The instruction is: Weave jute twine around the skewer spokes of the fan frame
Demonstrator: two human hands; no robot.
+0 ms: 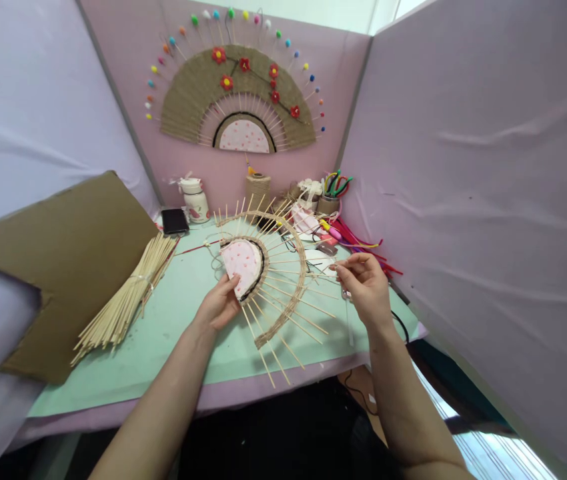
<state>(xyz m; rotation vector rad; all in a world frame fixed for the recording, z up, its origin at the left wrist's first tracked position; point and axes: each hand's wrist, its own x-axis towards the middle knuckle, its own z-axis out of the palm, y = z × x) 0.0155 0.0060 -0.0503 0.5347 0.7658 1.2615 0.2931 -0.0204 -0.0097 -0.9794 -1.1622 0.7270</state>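
Observation:
My left hand [221, 303] grips the lower edge of a half-round piece covered in pink spotted cloth [243, 263], the base of a fan frame. Thin wooden sticks radiate from it, and a woven twine band [297, 293] crosses them in an arc. The frame is tilted, its sticks pointing mostly right and up. My right hand [366, 287] is just right of the stick tips, thumb and fingertips pinched together on what looks like a thin twine end; the strand is too fine to follow fully.
A bundle of sticks [128, 293] and brown cardboard [63, 253] lie left. Behind stand a white bottle [194, 200], a black phone [175, 221], a twine spool [258, 190] and a scissors cup [331, 200]. Red pipe cleaners [363, 243] lie right. A finished fan [188, 100] hangs on the back panel.

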